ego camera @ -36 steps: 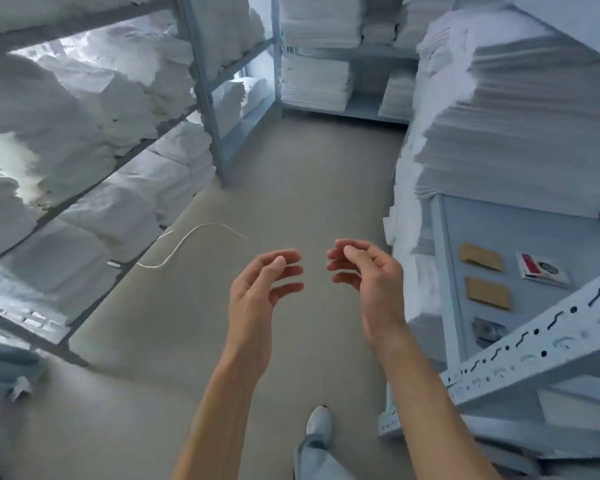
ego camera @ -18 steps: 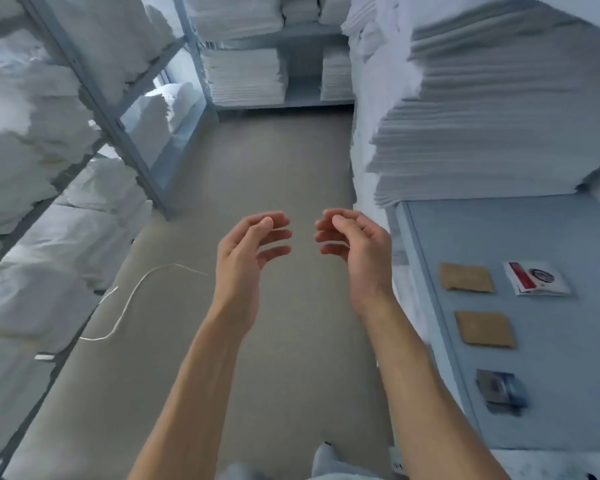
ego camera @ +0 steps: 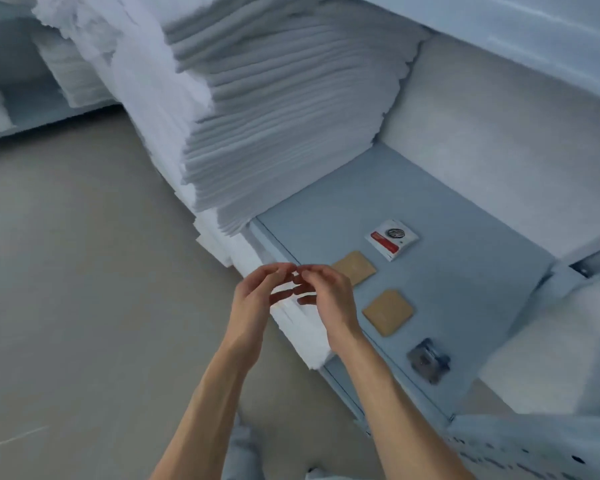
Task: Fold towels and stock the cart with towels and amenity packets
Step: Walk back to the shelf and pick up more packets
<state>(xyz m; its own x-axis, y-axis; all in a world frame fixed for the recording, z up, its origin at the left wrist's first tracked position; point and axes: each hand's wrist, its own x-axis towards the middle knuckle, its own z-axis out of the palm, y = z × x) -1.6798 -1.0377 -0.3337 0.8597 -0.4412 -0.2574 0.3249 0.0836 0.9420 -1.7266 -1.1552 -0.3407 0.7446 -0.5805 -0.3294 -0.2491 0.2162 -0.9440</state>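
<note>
Both hands, left (ego camera: 253,296) and right (ego camera: 329,296), hover loosely curled and empty; the amenity packets (ego camera: 388,312) lie just right of them on the shelf (ego camera: 465,271), right hand nearer.

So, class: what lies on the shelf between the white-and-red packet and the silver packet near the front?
In the head view, two tan packets lie between the white-and-red packet and silver packet.

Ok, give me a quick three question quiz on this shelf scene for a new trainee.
1. True or false: the right hand is gripping a brown packet.
2. How many flat brown packets lie on the shelf?
3. Which lies nearest the back wall? A) the white packet with a red stripe B) the silvery packet C) a brown packet

Key: 1 false, both hands are empty, as is the left hand; 2 two; 3 A.
</note>
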